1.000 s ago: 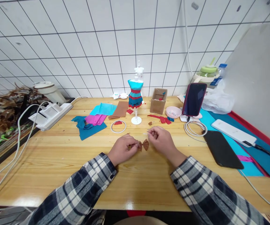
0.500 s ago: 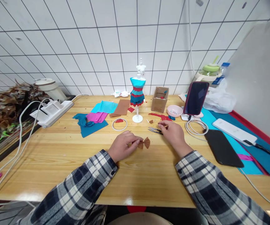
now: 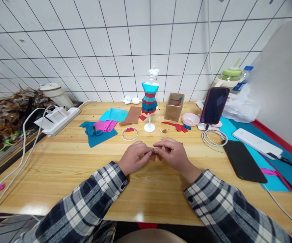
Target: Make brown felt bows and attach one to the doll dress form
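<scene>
I count my left grip and right grip, two in all; one bow, one mannequin, one box, one bowl, one ring, two phones, one power strip, one blue-capped bottle, one straw cup, one counter.

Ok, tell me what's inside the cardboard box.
In the cardboard box, a blue scrap and red bits show; its front wall hides the bottom and anything lying there.

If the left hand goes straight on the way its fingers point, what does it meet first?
Probably the right hand: its fingertips face those of the left hand at the small brown piece. Whether they already touch is unclear.
</scene>
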A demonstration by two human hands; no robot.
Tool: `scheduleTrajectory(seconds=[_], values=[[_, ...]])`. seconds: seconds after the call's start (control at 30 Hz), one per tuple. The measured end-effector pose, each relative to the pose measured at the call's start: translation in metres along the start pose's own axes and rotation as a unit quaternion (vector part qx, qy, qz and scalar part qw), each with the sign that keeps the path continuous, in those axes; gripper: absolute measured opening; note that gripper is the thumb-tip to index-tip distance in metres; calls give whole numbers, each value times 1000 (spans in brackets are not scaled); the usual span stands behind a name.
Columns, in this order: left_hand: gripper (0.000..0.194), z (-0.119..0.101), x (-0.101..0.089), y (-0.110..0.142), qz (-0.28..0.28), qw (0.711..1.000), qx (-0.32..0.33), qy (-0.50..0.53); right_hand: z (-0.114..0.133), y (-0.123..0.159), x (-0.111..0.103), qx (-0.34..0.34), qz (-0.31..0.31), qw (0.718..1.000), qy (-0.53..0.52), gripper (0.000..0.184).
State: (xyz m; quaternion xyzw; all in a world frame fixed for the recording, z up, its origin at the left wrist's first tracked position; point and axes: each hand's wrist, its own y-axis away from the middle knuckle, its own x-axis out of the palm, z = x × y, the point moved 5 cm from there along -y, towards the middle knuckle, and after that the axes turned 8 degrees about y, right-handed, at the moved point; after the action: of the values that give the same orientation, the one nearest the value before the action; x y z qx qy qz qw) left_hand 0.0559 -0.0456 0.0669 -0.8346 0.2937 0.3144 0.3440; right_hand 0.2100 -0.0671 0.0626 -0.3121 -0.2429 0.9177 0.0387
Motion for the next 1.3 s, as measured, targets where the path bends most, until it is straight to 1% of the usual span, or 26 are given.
scheduleTrajectory(seconds=[0.17,0.3,0.4,0.47,0.53,0.6,0.7,0.77,0.87,0.97,1.03,1.13,1.17,1.23,1.3], values=[[26,2,4,0,9,1000,-6,4,2,0,0,10,7,1000,-3,9],[25,3,3,0,-7,1000,-9,8,6,2,0,5,8,1000,13,8],[26,4,1,0,-20,999,-29,14,11,3,2,-14,9,1000,19,10],[28,5,1,-1,-18,998,-51,17,14,3,1,-25,8,999,22,12],[29,7,1,-1,-10,997,-70,21,12,2,-2,-5,4,1000,13,12],[27,10,1,-1,-8,997,-78,19,4,0,-5,43,9,999,-18,14],[26,19,0,-1,-31,994,-104,-10,-15,-2,-5,114,33,991,-54,15],[32,26,2,0,-40,988,-143,-48,-27,-2,-2,143,51,988,-43,17],[40,33,10,1,-30,976,-189,-100,-35,-2,3,151,70,985,-44,26],[32,34,16,1,-18,973,-201,-109,-32,-2,5,139,60,985,-76,28],[23,35,18,1,-12,975,-202,-87,-31,-1,6,141,47,984,-97,35],[15,35,15,1,-21,979,-200,-23,-32,0,8,143,52,980,-131,59],[14,35,14,1,-32,979,-199,13,-32,0,9,139,57,978,-143,63],[15,36,11,1,-59,970,-204,120,-32,0,11,131,62,975,-170,64],[18,37,11,2,-77,939,-228,248,-32,-1,10,123,54,972,-191,56]])
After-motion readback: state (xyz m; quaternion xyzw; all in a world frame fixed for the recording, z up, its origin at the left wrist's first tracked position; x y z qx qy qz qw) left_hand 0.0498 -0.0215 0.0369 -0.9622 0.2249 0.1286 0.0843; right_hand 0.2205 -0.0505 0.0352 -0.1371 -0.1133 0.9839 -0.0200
